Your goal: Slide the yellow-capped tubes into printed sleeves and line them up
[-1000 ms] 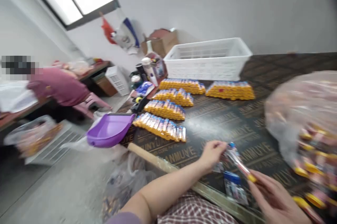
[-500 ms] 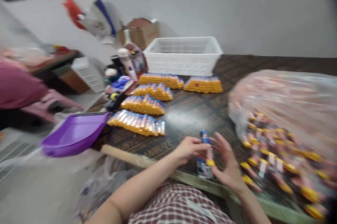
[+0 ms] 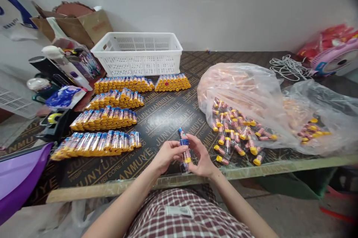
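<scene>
A small clear tube (image 3: 187, 154) with a yellow cap and a blue band is upheld at the table's front edge. My left hand (image 3: 167, 155) pinches it from the left, thumb across its side. On the other side, my right hand (image 3: 201, 159) curls round the tube, with its thumb by the yellow cap. Beneath the tube lies printed blue sleeve material (image 3: 181, 132), partly covered by my fingers. Several rows of blue-banded tubes (image 3: 97, 141) are stacked to the left. Loose yellow-capped tubes (image 3: 235, 132) spill from a clear plastic bag (image 3: 240, 81) on the right.
A white basket (image 3: 137, 59) stands at the back, behind the stacked tubes. Bottles (image 3: 60, 63) and a black tape dispenser (image 3: 54, 126) crowd the left. A purple dustpan-like tray (image 3: 22, 182) juts at the left edge. At right are a coiled cord (image 3: 291, 67) and a pink fan (image 3: 335, 57).
The view has swung right, bringing the fan and a second bag into sight. My right hand has closed in from spread fingers onto the tube, which my left hand still holds.
</scene>
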### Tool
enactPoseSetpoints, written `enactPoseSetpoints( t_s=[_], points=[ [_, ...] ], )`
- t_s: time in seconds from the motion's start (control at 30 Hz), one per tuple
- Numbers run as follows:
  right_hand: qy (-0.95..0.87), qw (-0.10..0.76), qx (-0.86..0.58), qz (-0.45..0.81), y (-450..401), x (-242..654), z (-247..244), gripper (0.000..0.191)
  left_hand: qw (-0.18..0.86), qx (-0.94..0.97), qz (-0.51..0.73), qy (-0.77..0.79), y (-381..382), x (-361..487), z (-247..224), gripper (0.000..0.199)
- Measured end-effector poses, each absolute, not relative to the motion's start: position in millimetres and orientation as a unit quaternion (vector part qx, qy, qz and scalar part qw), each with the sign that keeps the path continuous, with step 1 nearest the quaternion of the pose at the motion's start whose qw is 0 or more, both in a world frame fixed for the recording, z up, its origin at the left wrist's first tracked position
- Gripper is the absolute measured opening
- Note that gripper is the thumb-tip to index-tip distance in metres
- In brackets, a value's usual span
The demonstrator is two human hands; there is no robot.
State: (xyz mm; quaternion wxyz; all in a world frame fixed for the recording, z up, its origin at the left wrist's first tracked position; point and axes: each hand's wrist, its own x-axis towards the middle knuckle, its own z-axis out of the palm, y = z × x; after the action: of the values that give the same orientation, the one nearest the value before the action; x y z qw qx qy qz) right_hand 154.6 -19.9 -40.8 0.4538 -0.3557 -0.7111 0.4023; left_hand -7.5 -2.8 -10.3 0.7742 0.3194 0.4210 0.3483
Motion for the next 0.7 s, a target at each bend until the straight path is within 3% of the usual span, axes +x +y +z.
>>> enactPoseSetpoints(
  t_s=[0.7],
  points=[
    [-0.673, 0.493, -0.355, 0.422, -20.6, 151.7, -43.9, 0.079, 0.772, 0.309, 0.355, 0.426, -5.3, -4.6, -7.0, 0.038]
  ],
)
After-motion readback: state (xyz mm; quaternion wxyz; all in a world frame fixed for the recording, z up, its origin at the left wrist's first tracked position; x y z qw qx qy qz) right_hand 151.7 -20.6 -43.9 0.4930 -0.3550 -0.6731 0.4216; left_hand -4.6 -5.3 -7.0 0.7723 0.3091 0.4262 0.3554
